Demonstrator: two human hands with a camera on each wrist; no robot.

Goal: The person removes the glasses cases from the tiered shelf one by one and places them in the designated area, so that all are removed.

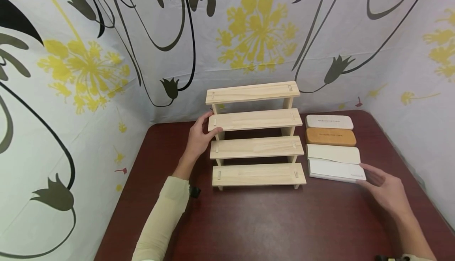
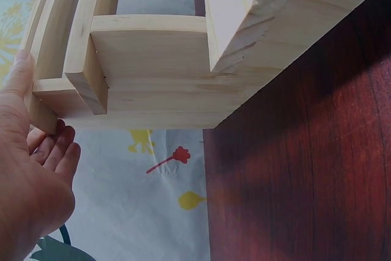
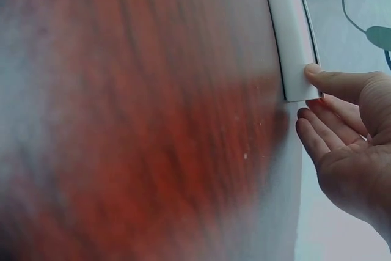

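Observation:
A stepped wooden display rack (image 1: 256, 148) with several pale planks stands on the dark red table. My left hand (image 1: 198, 140) holds the left end of its second plank from the top, thumb at the front edge. In the left wrist view, the left hand (image 2: 40, 175) has its fingers at the far side of the plank's end. My right hand (image 1: 389, 194) pinches the right end of the nearest white case (image 1: 335, 170). In the right wrist view the thumb lies on the side of this white case (image 3: 287, 35), and the other fingers are partly hidden.
Behind the held case lie a cream case (image 1: 333, 153), a tan case (image 1: 330, 136) and another white case (image 1: 328, 121), in a column right of the rack. Floral-patterned cloth (image 1: 213, 55) hangs behind the table (image 1: 270, 221) and along its sides.

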